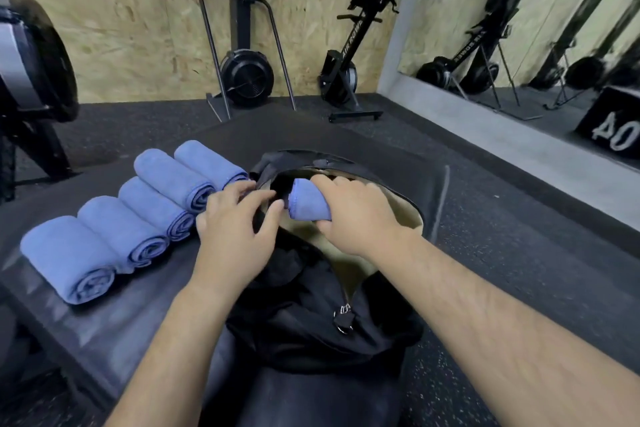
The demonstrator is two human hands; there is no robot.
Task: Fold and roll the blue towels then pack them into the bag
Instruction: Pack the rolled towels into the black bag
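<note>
A black bag (311, 305) lies open on a dark mat in front of me, its pale lining showing. My right hand (356, 211) grips a rolled blue towel (306, 206) and holds it over the bag's opening. My left hand (235, 222) rests at the bag's left rim with fingers spread and relaxed, thumb near the towel's end. Several rolled blue towels (138, 218) lie side by side in a row on the mat to the left of the bag.
A rowing machine's flywheel (31, 59) stands at the far left. A ski machine (246, 76) and an upright air rower (346, 73) lean on the plywood wall. A mirror and a black box marked 40 (613, 128) are at the right.
</note>
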